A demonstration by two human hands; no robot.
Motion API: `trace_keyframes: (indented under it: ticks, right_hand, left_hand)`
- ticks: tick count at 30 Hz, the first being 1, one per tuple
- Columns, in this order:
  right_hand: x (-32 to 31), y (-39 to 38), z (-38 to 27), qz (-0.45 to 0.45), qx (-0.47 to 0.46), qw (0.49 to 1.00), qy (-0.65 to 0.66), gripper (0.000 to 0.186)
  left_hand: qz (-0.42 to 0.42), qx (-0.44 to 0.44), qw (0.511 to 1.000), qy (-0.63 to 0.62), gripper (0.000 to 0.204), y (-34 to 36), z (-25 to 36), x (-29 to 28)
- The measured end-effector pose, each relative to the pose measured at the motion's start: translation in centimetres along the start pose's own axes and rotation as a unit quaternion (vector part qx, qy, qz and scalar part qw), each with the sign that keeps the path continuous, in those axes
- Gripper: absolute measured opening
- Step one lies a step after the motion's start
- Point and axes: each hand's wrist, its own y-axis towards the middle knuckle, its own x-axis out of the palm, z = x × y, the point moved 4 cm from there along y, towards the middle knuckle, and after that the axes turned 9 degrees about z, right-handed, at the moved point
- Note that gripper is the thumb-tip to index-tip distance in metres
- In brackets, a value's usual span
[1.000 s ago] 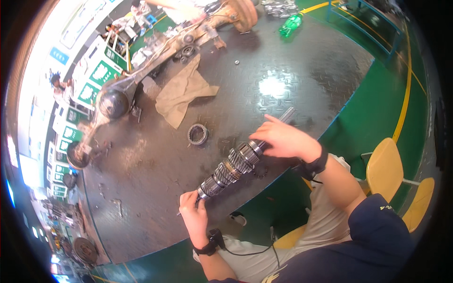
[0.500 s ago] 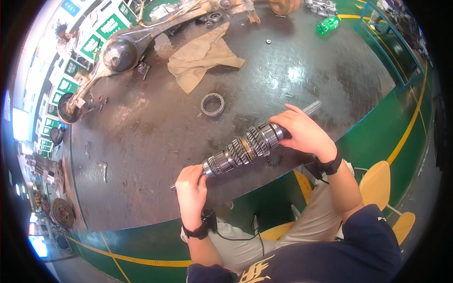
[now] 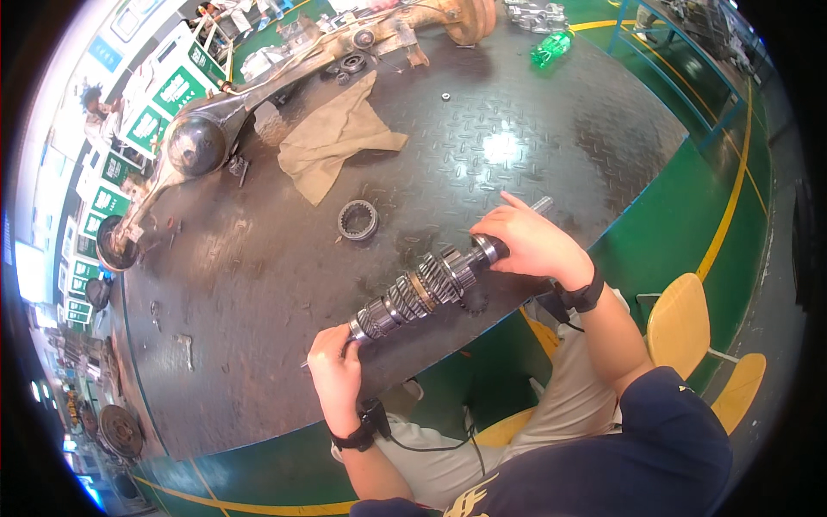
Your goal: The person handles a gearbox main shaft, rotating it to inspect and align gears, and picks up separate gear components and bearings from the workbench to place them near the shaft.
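A metal shaft with a stack of gears lies diagonally over the bench's near side. My left hand is closed round its lower-left end. My right hand grips a shiny bearing ring on the upper-right part of the shaft, a short dark gap away from the stack. A toothed ring rests flat above the shaft; a dark chain-like ring lies partly hidden below it.
The steel bench also holds a brown cloth, a large axle housing, small parts and a green bottle. Yellow chairs stand at right. People are in the background.
The bearing ring under my right hand has moved up-right along the shaft, opening a gap from the gears. My left hand stays on the lower end. The view has shifted.
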Motion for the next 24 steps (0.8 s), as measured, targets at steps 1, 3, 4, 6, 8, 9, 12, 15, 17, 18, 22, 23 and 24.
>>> trace_keyframes:
  ticks: [1,3,4,6,8,9,12,15,17,18,22,23,24]
  right_hand:
    - [0.2,-0.1,0.1,0.010,-0.001,1.000,-0.007,0.058]
    - [1.2,0.2,-1.0,0.012,-0.014,1.000,0.016,0.058]
    - [1.4,0.2,-1.5,0.011,-0.030,0.999,0.039,0.057]
    - [0.2,-0.3,-1.0,0.069,-0.066,0.995,0.026,0.045]
    - [-0.3,-0.1,-0.1,0.013,-0.006,1.000,0.001,0.043]
    - [0.4,0.1,-0.5,0.018,-0.037,0.999,0.011,0.041]
    - [1.4,0.3,-2.0,0.048,-0.081,0.995,0.029,0.047]
    - [-0.2,0.0,-0.7,-0.017,-0.015,1.000,0.006,0.050]
    - [1.2,0.0,-1.1,0.003,-0.036,0.999,0.015,0.051]
    - [2.0,0.2,-1.8,0.022,-0.055,0.998,0.021,0.052]
    - [0.9,-0.6,-0.3,0.070,-0.056,0.996,-0.023,0.033]
    - [1.7,-0.6,-0.7,0.115,-0.081,0.990,-0.013,0.032]
    - [2.2,-0.3,-1.8,0.119,-0.087,0.989,-0.022,0.033]
  left_hand:
    - [0.003,0.006,1.000,-0.001,0.034,0.1,0.1,0.3]
    - [-0.002,0.012,1.000,-0.001,0.035,0.2,0.3,0.5]
    - [-0.004,0.013,1.000,-0.001,0.035,0.2,0.3,0.6]
    - [0.001,0.017,1.000,-0.003,0.035,-0.5,0.1,0.6]
    - [0.010,0.021,1.000,-0.005,0.035,-0.2,-0.1,0.4]
    - [0.003,0.015,1.000,-0.007,0.035,-0.2,0.1,0.3]
    - [-0.005,0.010,1.000,-0.008,0.035,-0.2,0.1,0.4]
    - [0.008,0.000,1.000,-0.008,0.032,0.0,0.3,0.1]
    - [0.008,0.001,1.000,-0.002,0.032,-0.1,0.7,0.4]
    - [0.006,0.003,1.000,0.002,0.032,0.0,0.6,0.2]
    - [0.002,0.011,1.000,0.000,0.035,-0.3,0.3,1.1]
    - [0.003,0.007,1.000,0.006,0.035,-0.2,0.3,1.0]
    - [0.001,0.008,1.000,0.009,0.035,-0.3,0.3,0.9]
